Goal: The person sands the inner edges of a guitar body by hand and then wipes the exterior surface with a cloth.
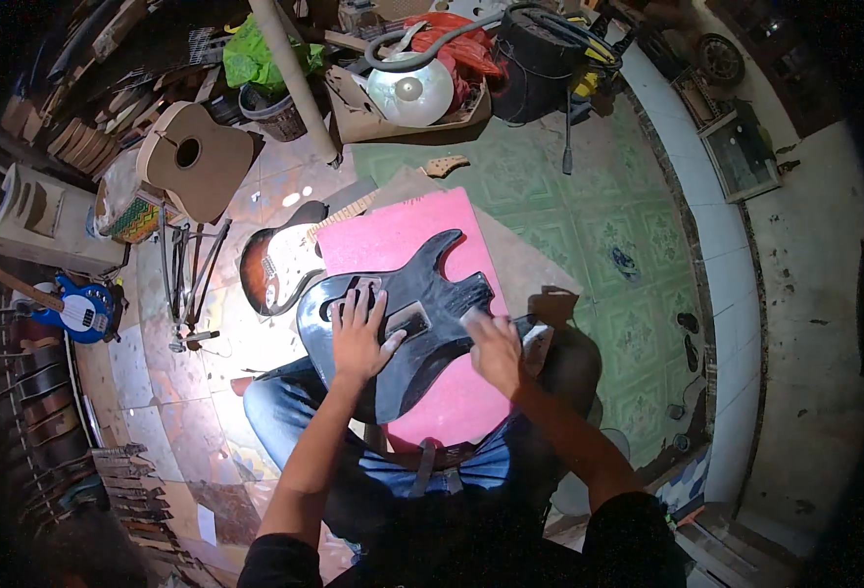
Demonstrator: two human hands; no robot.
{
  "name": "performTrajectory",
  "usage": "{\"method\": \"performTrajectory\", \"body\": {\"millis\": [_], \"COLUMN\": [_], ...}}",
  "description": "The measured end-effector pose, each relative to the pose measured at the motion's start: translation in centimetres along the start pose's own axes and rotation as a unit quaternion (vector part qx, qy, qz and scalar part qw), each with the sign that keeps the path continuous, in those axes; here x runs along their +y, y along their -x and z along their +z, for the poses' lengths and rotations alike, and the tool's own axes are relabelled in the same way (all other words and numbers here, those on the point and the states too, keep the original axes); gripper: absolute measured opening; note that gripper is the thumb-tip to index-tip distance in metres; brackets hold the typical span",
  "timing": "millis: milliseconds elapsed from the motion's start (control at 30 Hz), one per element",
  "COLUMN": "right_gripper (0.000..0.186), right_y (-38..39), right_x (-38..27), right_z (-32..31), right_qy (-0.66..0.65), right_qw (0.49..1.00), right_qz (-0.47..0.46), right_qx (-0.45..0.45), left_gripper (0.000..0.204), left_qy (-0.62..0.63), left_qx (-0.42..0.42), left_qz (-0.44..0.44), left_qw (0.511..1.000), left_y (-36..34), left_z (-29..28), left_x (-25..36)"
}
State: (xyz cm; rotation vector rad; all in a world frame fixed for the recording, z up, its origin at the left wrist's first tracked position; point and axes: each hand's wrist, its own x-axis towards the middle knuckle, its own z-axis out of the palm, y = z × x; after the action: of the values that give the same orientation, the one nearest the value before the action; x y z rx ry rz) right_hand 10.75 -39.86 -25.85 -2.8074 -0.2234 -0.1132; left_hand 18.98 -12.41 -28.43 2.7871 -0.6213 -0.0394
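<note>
Cluttered workshop floor of green patterned tiles (589,225), pale tiles to the left. Pink board (393,240) across the lap, black guitar body (403,318) flat on top, horns pointing far. Left hand (357,338) pressed flat on that body's left half, fingers spread and released. Right hand (496,348) at the body's right edge, blurred, fingers curled over a small pale pad (473,317). Sunburst electric guitar (275,269) just left of the board, unfinished acoustic body (197,157) farther left, blue bass (79,312) at the left wall.
</note>
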Motion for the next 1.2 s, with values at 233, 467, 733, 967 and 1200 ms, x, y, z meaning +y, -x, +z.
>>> {"method": "performTrajectory", "body": {"millis": [233, 467, 733, 967, 1200], "right_gripper": [0.046, 0.041, 0.040, 0.036, 0.035], "right_y": [0.3, -0.4, -0.6, 0.1, 0.7], "right_x": [2.5, 1.6, 0.5, -0.2, -1.1], "right_z": [0.9, -0.3, 0.0, 0.3, 0.3], "right_qy": [0.016, 0.061, 0.091, 0.075, 0.087], "right_qw": [0.998, 0.997, 0.993, 0.995, 0.993], "right_qz": [0.054, 0.049, 0.069, 0.072, 0.084], "right_qx": [-0.021, -0.022, 0.014, -0.001, -0.007], "left_gripper": [0.102, 0.137, 0.153, 0.153, 0.151], "left_qy": [0.003, 0.009, -0.001, 0.008, 0.012], "left_qx": [0.019, -0.033, -0.122, -0.135, -0.139], "left_qz": [-0.065, -0.140, -0.205, -0.216, -0.212], "left_qw": [0.998, 0.990, 0.971, 0.967, 0.967], "left_y": [-0.7, -1.3, -2.8, -2.6, -2.6], "left_z": [0.0, -0.1, -1.0, -1.4, -1.7], "left_x": [1.8, 3.0, 5.0, 5.0, 4.9]}}
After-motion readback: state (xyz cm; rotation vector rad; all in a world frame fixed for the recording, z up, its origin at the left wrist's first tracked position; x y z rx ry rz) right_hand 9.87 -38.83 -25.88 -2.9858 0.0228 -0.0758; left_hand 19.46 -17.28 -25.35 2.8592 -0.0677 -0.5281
